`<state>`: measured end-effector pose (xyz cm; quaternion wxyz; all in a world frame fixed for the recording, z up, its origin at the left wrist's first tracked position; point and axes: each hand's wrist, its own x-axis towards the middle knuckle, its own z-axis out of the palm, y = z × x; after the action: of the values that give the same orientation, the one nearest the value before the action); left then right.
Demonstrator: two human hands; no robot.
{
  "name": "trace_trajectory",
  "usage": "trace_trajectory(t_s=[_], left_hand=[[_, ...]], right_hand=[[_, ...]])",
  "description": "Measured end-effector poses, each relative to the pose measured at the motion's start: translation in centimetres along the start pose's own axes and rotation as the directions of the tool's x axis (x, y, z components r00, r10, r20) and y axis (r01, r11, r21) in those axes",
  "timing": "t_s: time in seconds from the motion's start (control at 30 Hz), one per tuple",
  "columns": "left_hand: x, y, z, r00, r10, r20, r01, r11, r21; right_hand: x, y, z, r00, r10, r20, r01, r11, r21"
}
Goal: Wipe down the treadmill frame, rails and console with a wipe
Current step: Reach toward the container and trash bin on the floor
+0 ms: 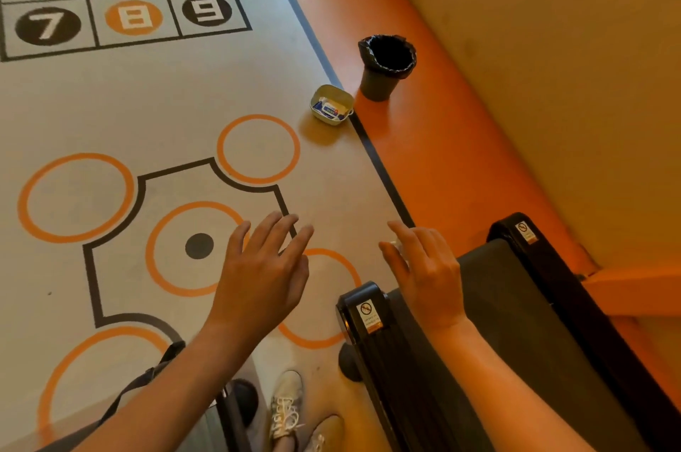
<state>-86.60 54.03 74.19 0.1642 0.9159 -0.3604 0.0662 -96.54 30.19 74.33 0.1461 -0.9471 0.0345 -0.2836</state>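
Note:
The rear end of a black treadmill (516, 322) fills the lower right; its left side rail (363, 308) and right side rail (545, 260) each end in a cap with a warning sticker. My right hand (427, 274) hovers over the back of the belt, fingers spread and fairly straight. A small pale patch shows by its fingertips; what it is I cannot tell. My left hand (265, 274) is stretched out over the patterned floor left of the treadmill, fingers straight and holding nothing. A small tin (331, 105) with a wipe packet inside sits on the floor farther ahead.
A dark bin with a black liner (387, 64) stands on the orange floor strip just past the tin. A wall runs along the right. My shoes (287, 403) are at the bottom, beside part of another machine (236, 411) and a bag strap (147, 378).

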Motion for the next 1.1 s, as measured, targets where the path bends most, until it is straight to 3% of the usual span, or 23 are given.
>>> trace_trajectory(t_s=[0.43,0.8,1.1], left_hand=[[9.6,0.9,-7.3,0.989,0.14,-0.036,-0.139,0.99,0.024],[26.7,-10.4,-9.6,0.975,0.222,0.006,-0.222,0.973,0.059],[41.3,-11.1,-8.9,0.93,0.366,0.037,-0.367,0.926,0.09]], right_hand=[[7.6,1.5,-4.8,0.994,0.06,-0.086,-0.074,0.983,-0.165],[22.3,4.4,-0.9,0.967,0.205,-0.152,-0.241,0.932,-0.272],[32.3,8.9,2.6,0.944,0.256,-0.207,-0.311,0.901,-0.303]])
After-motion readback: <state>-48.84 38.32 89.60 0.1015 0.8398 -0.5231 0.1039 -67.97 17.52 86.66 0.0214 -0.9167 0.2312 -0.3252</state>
